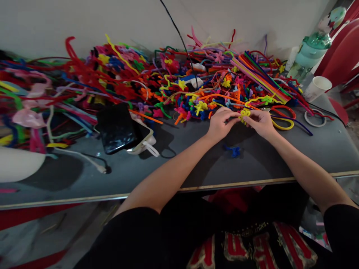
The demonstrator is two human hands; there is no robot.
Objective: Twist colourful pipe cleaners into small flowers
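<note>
Between my two hands is a small yellow pipe-cleaner flower (245, 114), held above the near side of the pile. My left hand (222, 124) pinches its left side with thumb and forefinger. On the other side, the fingers of my right hand (261, 122) close on the flower's lower right petals. A small blue pipe-cleaner piece (235, 151) lies on the grey table (202, 164) below my hands. Just right of my right hand rest scissors with red and yellow handles (283, 123), their blades mostly hidden.
A heap of colourful pipe cleaners and flowers (168, 82) runs along the wall. To the left lie a black phone (116, 129), a white power bank (144, 142) and a cable (84, 155). A paper cup (316, 87), a bottle (311, 52) and a white ring (315, 124) stand or lie rightward.
</note>
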